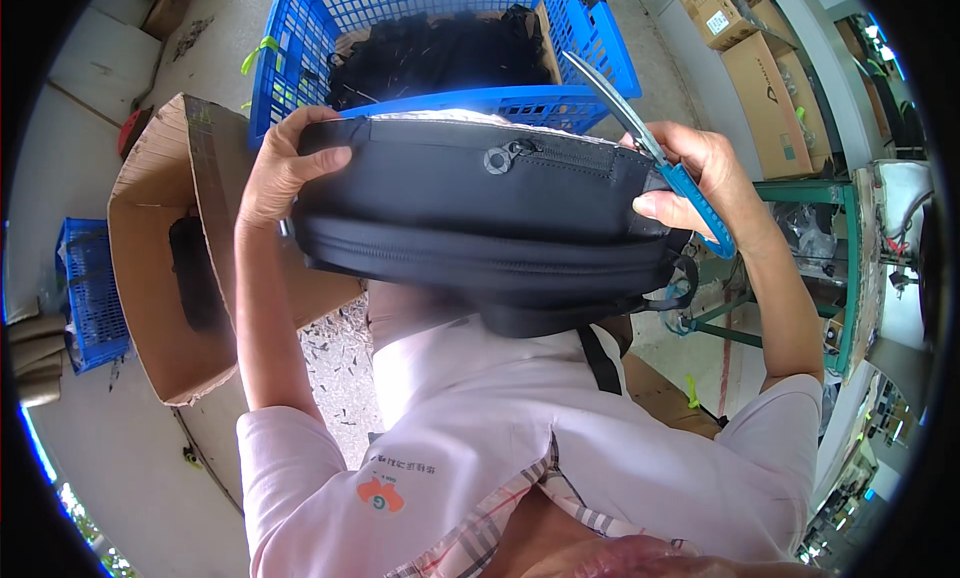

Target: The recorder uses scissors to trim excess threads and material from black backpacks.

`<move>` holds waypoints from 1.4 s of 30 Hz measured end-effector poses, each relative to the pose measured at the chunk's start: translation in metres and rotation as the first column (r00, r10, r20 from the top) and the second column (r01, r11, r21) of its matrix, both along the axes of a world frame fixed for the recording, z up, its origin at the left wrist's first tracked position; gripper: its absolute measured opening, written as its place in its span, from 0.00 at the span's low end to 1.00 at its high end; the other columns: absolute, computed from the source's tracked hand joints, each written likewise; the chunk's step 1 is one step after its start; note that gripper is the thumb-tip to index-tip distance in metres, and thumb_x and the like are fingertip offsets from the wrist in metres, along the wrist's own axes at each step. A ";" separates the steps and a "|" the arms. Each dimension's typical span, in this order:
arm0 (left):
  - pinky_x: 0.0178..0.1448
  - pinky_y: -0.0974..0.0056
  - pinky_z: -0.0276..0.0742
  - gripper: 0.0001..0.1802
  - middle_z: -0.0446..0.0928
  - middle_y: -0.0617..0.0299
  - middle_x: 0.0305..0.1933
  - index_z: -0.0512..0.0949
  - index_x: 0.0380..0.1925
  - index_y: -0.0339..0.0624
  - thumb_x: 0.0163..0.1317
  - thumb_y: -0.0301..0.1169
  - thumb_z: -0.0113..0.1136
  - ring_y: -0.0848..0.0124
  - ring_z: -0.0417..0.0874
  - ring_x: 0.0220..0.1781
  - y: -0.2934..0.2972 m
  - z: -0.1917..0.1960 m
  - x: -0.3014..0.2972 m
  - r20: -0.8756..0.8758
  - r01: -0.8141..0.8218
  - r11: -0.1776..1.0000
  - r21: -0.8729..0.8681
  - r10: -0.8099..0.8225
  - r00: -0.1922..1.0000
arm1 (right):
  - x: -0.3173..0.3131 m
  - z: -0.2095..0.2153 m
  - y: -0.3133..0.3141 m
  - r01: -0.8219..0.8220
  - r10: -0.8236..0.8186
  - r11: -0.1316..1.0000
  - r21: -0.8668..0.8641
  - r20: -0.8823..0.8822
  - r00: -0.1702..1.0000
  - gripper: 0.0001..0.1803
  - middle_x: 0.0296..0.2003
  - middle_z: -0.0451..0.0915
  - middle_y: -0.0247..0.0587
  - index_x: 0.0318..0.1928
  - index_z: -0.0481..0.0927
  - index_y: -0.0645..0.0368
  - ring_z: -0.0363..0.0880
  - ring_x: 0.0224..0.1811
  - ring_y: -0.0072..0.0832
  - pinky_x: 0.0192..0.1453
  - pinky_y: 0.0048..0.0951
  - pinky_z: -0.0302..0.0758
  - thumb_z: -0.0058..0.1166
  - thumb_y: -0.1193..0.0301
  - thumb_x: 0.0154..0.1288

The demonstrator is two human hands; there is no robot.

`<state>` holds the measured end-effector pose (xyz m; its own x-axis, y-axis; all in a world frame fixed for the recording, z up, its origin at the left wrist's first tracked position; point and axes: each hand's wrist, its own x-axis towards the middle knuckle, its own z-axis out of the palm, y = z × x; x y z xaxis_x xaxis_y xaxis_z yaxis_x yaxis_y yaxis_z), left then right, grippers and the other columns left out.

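A black bag (pixel 430 193) is stretched sideways between my two hands, in front of my body. A zipper with a ring-shaped pull (pixel 497 160) runs near its upper edge, and a second long zipper crosses lower down. My left hand (pixel 300 168) grips the bag's left end, thumb on the near face. At the other end my right hand (pixel 712 173) pinches the bag's upper right corner. That same hand also carries scissors (pixel 688 193) with blue-wrapped handles, their blades pointing up and left toward the basket. Whitish material shows along the bag's upper edge.
Beyond the bag stands a blue plastic basket (pixel 590 53) holding a heap of black items (pixel 440 58). On the left is an open cardboard box (pixel 150 238) with a black item inside, beside a smaller blue crate (pixel 95 308). A green metal frame (pixel 853 268) stands right, below cardboard boxes (pixel 765 103).
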<state>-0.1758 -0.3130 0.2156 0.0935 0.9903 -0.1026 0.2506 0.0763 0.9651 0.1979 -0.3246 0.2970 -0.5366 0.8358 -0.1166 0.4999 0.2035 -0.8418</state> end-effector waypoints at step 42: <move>0.36 0.77 0.70 0.16 0.73 0.72 0.25 0.75 0.29 0.43 0.35 0.24 0.66 0.82 0.72 0.27 -0.002 0.006 0.009 0.117 -0.052 0.990 0.130 0.037 0.993 | -0.006 0.032 0.019 -0.477 0.146 0.782 0.400 0.627 0.765 0.25 0.23 0.74 0.45 0.32 0.70 0.60 0.74 0.25 0.40 0.30 0.35 0.69 0.64 0.54 0.42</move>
<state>-0.1668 -0.3154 0.2212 0.0528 0.9979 0.0383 0.1379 -0.0453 0.9894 0.1923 -0.3055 0.3287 -0.7591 0.6461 -0.0797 0.6491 0.7419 -0.1681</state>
